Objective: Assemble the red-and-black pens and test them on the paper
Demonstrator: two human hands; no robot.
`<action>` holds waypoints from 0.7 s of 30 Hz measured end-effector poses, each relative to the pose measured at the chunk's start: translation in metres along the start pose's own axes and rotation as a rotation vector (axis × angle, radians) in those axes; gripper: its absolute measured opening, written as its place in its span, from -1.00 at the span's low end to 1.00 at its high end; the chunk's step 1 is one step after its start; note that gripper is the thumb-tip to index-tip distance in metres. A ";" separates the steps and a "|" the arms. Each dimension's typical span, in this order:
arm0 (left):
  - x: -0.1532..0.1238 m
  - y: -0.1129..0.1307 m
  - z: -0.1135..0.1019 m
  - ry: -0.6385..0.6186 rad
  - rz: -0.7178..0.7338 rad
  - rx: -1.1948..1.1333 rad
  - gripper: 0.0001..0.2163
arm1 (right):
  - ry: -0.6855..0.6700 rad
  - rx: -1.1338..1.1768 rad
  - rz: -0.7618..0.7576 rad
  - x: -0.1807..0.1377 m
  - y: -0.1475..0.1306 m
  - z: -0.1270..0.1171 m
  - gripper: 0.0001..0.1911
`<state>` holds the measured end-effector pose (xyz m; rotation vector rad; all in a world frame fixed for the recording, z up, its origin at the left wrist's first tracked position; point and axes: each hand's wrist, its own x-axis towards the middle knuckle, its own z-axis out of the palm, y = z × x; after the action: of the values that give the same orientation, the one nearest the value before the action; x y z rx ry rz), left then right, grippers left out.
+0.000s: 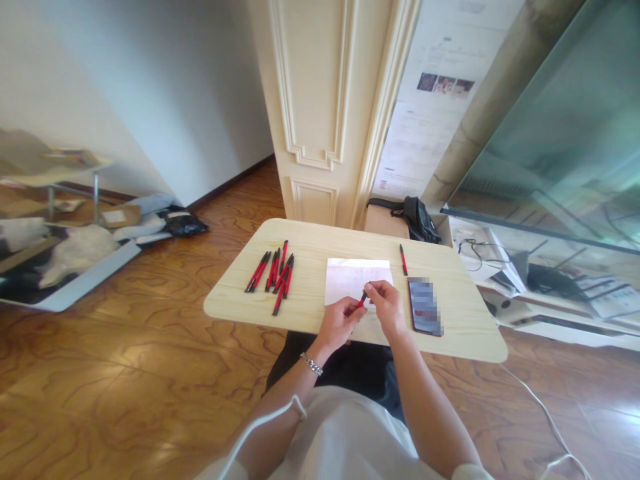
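A red and black pen (361, 301) is held between my hands over a sheet of white paper (345, 277). My left hand (341, 323) is closed around the pen's red barrel. At its dark upper end, the fingers of my right hand (386, 308) pinch it; those fingertips partly hide that end. Several more red and black pens (276, 272) lie in a loose group left of the paper. One single pen (403, 260) rests to the right, just beyond a phone (425, 307) with a lit screen.
Everything lies on a small pale wooden table (240, 293) with rounded corners. A black bag (420, 217) sits on a box past its far edge. Boxes and packages (75, 250) crowd the floor at left. A white cable (537, 403) trails across the floor at right.
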<state>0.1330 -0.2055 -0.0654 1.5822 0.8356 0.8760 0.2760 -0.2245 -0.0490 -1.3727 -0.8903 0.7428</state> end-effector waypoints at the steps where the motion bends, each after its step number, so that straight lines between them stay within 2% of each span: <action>1: 0.000 0.000 0.000 -0.003 -0.002 -0.001 -0.71 | -0.026 0.013 0.010 0.000 -0.001 0.000 -0.65; 5: 0.001 0.001 -0.001 -0.022 -0.001 0.007 -0.71 | -0.129 0.050 0.029 -0.002 -0.007 0.000 -0.63; 13: -0.001 -0.001 0.001 0.026 0.029 0.061 -0.72 | 0.010 0.020 0.020 -0.002 0.000 0.005 -0.69; 18: -0.001 0.001 0.001 0.038 0.026 0.079 -0.73 | 0.024 0.014 0.045 -0.002 -0.001 0.006 -0.65; 21: 0.000 0.001 0.001 0.038 0.021 0.028 -0.73 | -0.028 0.027 0.052 -0.004 -0.005 0.004 -0.62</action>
<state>0.1342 -0.2061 -0.0646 1.6057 0.8633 0.9152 0.2706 -0.2267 -0.0440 -1.3689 -0.8663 0.8124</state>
